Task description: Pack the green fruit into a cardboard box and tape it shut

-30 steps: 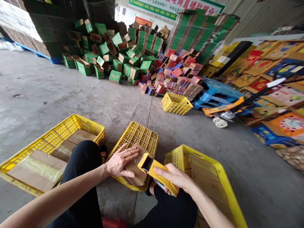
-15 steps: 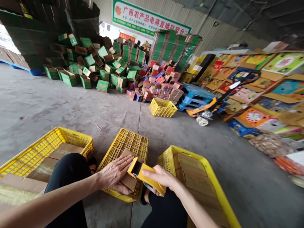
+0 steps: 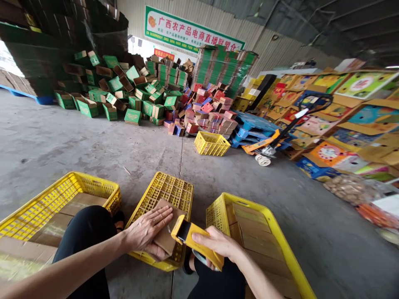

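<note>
A small brown cardboard box point(image 3: 167, 238) lies on an upturned yellow crate point(image 3: 173, 189) between my knees. My left hand point(image 3: 149, 228) steadies the box, its long fingers stretched over the top and its thumb down at the near side. In my right hand point(image 3: 215, 243) is a yellow tape dispenser point(image 3: 199, 241), the fingers wrapped round its body. Its head is at the box's right edge; whether it touches cannot be told. Part of the tape roll shows beneath the dispenser.
A yellow crate point(image 3: 98, 182) with taped cardboard boxes stands at my left, another such crate point(image 3: 274, 220) at my right. Farther off are a yellow basket point(image 3: 212, 144), blue pallets point(image 3: 249, 124), an orange pallet jack point(image 3: 264, 147), heaped green cartons point(image 3: 132, 116) and stacked fruit cartons point(image 3: 330, 151).
The tape dispenser has moved slightly right and down, off the box's top to its right edge, baring more of the box. My left hand stays on the box. The view has shifted a little.
</note>
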Available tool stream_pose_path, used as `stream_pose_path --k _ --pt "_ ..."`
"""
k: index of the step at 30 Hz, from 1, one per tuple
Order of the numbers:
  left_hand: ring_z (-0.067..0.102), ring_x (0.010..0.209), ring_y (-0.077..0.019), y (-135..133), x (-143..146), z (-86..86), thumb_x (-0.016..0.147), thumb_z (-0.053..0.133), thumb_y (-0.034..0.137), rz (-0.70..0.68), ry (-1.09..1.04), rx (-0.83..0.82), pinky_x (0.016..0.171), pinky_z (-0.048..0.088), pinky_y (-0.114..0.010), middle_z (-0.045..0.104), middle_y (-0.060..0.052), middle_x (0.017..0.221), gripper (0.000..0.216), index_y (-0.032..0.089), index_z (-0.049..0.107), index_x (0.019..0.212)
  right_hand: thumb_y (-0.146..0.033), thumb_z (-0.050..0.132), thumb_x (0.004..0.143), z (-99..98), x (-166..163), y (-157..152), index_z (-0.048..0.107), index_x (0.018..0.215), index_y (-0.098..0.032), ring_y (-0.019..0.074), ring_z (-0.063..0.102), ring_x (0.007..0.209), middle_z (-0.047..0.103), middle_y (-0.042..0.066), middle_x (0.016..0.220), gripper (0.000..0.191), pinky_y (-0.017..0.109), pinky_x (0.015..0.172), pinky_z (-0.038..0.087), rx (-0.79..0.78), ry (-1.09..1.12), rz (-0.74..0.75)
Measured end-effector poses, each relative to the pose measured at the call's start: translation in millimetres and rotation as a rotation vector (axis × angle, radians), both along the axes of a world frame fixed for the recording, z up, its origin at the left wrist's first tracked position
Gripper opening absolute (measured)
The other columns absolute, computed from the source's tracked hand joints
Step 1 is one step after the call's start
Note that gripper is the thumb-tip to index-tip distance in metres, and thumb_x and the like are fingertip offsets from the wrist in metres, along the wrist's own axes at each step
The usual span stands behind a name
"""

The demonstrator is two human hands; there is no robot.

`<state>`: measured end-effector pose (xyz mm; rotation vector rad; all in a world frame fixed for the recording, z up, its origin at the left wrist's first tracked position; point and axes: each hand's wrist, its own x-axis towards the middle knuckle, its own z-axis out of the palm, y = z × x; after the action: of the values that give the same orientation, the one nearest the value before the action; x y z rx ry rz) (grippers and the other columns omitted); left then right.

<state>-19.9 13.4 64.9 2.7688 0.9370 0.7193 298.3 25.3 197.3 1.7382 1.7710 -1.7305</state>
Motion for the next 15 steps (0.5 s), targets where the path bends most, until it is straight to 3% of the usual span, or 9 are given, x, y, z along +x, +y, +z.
stream_pose_path --k 7,11,15 --pt "0.030 0.161 -0.0422 -3 2 9.1 0.085 0.060 0.090 -0.024 0.076 -0.027 0.130 0.031 -0.056 0.021 -0.019 0.178 0.121 0.025 0.013 0.175 -0.084 0.067 0.086 -5.7 -1 -2 0.061 0.093 -0.020 0.0240 0.076 0.058 0.070 0.002 0.056 0.065 0.028 0.054 0.060 -0.013 -0.046 -0.054" --pt "0.026 0.163 -0.0411 -8 16 11.1 0.090 0.061 0.084 -0.066 0.110 -0.045 0.132 0.027 -0.054 0.019 -0.021 0.178 0.126 0.017 -0.003 0.175 -0.076 0.067 0.091 -8.4 3 -3 0.061 0.095 -0.020 0.0235 0.076 0.059 0.070 0.002 0.058 0.057 0.029 0.058 0.063 -0.007 -0.047 -0.070" --pt "0.024 0.163 -0.0400 -11 25 8.5 0.092 0.064 0.079 -0.099 0.131 -0.056 0.132 0.029 -0.051 0.019 -0.023 0.177 0.129 0.013 -0.011 0.173 -0.079 0.068 0.089 -13.4 6 -6 0.059 0.096 -0.020 0.0227 0.075 0.056 0.071 0.002 0.058 0.061 0.027 0.054 0.061 0.003 -0.019 -0.096"
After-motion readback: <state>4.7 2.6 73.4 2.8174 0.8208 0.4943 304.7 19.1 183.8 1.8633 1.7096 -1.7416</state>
